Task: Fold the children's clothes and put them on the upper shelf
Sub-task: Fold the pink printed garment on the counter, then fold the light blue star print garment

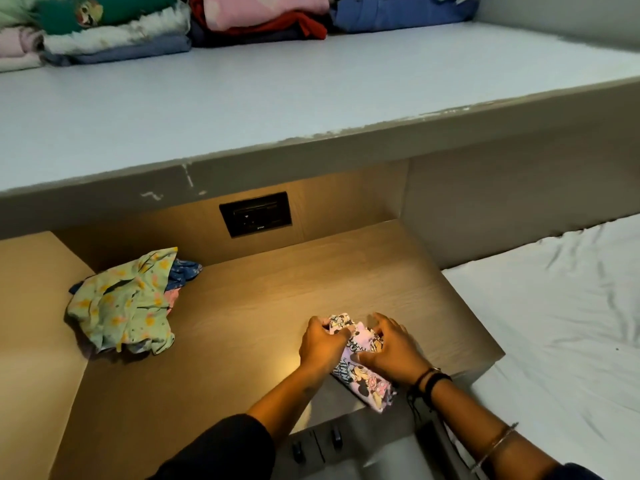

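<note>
Pink garment (367,380), left hand (321,345) and right hand (393,353) both clutching it: line up the edges, press flat!

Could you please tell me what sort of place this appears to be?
Most likely a bedroom: a white-sheeted bed sits beside a built-in wooden nook, and there are stacks of folded clothes on the shelf above.
</note>
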Motion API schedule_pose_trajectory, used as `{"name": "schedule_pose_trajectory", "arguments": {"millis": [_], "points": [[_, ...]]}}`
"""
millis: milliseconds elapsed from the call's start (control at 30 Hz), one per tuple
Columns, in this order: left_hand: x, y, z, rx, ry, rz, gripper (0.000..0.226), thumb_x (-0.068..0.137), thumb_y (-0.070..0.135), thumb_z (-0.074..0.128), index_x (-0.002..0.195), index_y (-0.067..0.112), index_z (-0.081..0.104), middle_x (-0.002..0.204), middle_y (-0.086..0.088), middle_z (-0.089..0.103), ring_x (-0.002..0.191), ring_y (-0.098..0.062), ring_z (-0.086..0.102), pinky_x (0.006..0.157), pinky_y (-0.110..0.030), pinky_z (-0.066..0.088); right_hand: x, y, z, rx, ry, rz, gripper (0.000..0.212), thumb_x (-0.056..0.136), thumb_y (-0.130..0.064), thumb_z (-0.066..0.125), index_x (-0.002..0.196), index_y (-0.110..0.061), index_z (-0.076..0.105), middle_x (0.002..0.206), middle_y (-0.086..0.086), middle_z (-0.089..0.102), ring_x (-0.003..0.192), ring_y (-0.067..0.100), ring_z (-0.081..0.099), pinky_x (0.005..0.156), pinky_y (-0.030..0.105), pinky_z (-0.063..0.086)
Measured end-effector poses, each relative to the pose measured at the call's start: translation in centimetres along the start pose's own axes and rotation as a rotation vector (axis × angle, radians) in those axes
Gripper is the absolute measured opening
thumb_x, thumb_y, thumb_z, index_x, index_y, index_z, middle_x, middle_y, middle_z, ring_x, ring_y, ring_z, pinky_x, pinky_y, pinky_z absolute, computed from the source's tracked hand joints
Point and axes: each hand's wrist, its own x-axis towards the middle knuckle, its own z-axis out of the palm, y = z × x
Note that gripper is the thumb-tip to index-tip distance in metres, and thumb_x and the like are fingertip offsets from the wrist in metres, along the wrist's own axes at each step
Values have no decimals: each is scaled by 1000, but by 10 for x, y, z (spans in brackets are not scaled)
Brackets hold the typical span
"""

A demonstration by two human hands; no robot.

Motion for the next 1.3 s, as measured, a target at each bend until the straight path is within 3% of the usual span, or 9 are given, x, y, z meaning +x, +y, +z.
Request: {"name": "schedule_pose_trajectory", "arguments": {"millis": [133,333,467,667,833,900,967,1100,1300], "points": [[14,21,-7,-272,-341,177,22,83,9,74,95,15,57,93,-7,69,77,-16,67,69,-28,55,15,2,-22,445,-246,71,45,64,-31,87,102,-16,67,97,5,76,89,23,72,88,45,57],[31,57,-15,-418,-632,168,17,86,9,69,101,11,62,89,-5,72,80,-19,68,73,-31,56,29,13,-49,855,-380,25,42,70,-23,84,106,-9,67,105,18,73,91,31,72,73,33,58],[34,70,-1,-365,-357,197,17,91,9,64,107,9,59,87,-4,66,76,-12,63,64,-17,51,39,24,-51,791,-109,94,63,61,-25,87,113,-8,56,103,14,74,89,31,73,72,37,59],[33,48,-10,-318,-157,33,9,97,10,48,93,14,54,82,-4,65,58,-13,59,40,-17,45,54,32,-48,405,147,62,36,85,-25,71,117,-15,58,116,11,68,93,20,67,78,33,56],[39,28,-41,-179,-3,92,5,94,8,56,92,13,55,102,-23,67,86,-30,64,84,-42,55,52,25,-32,-547,438,-102,73,86,-34,62,146,-17,25,149,17,35,135,37,37,107,54,34],[38,18,-49,-124,19,109,5,93,11,58,98,13,57,102,-21,68,92,-31,64,86,-39,53,50,28,-27,-675,335,-190,64,91,-29,51,149,-21,25,158,11,24,145,32,23,114,56,19],[33,11,-55,-110,17,113,10,93,11,59,102,12,57,93,-16,64,81,-27,61,71,-27,53,50,33,-25,-695,157,-163,55,95,-26,39,149,-24,27,161,2,20,148,23,15,118,51,14],[23,3,-77,-263,43,27,12,92,9,60,104,12,58,88,-13,61,68,-21,56,62,-29,46,56,18,-39,-766,60,-144,53,95,-28,34,148,-25,28,159,-2,25,148,20,15,119,54,7],[8,-32,-162,-157,336,18,13,92,22,58,105,23,62,100,-1,66,95,-23,63,88,-36,52,55,-72,-9,-570,221,-357,35,95,-25,45,127,-18,57,148,5,46,142,24,33,114,52,19]]}}
